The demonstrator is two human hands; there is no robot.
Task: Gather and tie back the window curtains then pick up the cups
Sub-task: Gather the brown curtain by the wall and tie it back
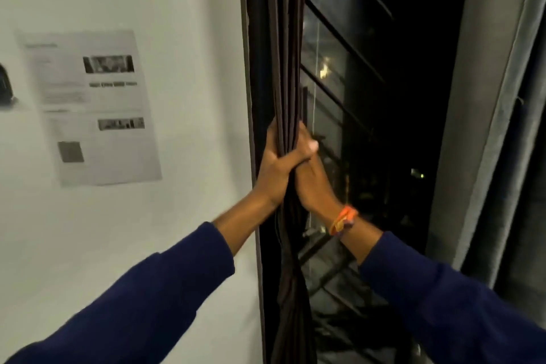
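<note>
A dark brown curtain [285, 47] hangs bunched into a narrow column at the left side of the window. My left hand [277, 162] wraps around the bunch from the left, thumb across the front. My right hand [314, 183] presses against the bunch from the right, its fingers hidden behind the cloth and under my left thumb; an orange band sits on that wrist. A second, grey curtain [484, 115] hangs at the right side of the window. No cups are in view.
The window [369, 127] is dark with slanted black bars and a few outside lights. A white wall [177, 97] on the left carries a printed sheet [91, 106]. A dark object [6, 89] shows at the far left edge.
</note>
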